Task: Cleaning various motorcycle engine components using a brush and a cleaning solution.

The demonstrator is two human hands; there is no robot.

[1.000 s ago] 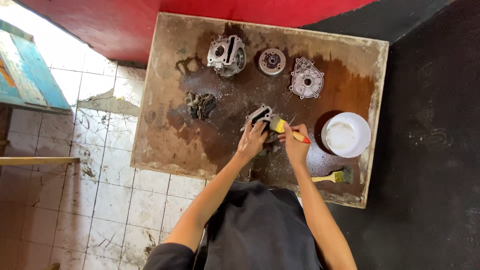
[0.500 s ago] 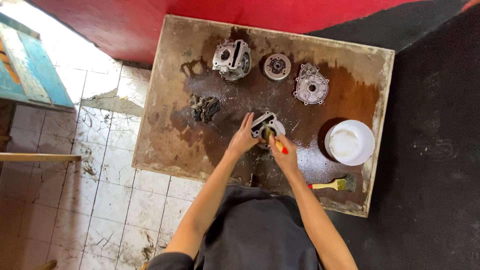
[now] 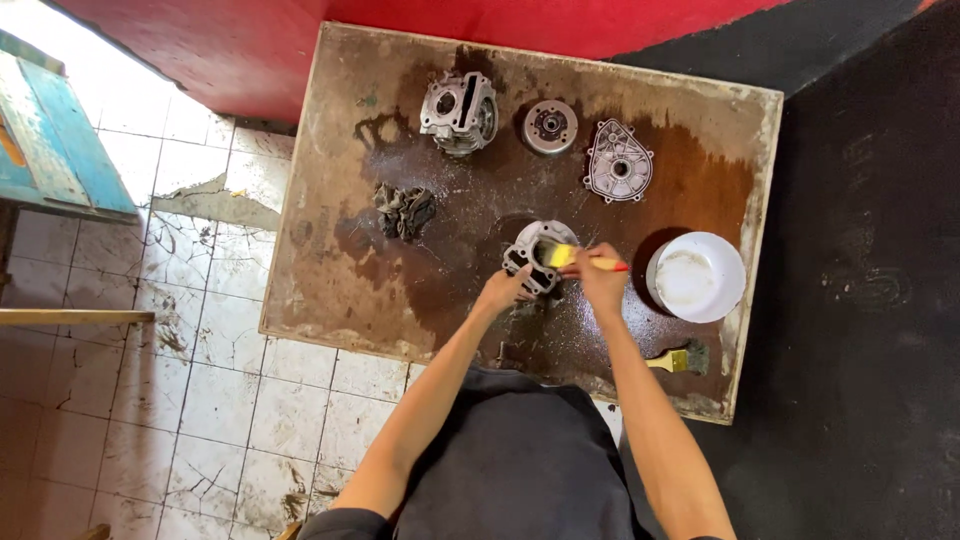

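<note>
On a stained, wet wooden board (image 3: 330, 280) lies a grey metal engine cylinder part (image 3: 535, 245). My left hand (image 3: 503, 291) grips its near left edge. My right hand (image 3: 602, 280) holds a brush with a yellow and red handle (image 3: 585, 260), its bristles pressed against the right side of the part.
At the back of the board stand a metal cylinder head (image 3: 459, 110), a round disc part (image 3: 549, 126) and a flat engine cover (image 3: 618, 162). A dark rag (image 3: 404, 210) lies left of centre. A white bowl (image 3: 696, 276) and a second brush (image 3: 675, 359) sit at the right. A blue bench (image 3: 45, 130) is at far left.
My right hand has shifted the brush from the near side of the part to its right side. My left hand stays on the part.
</note>
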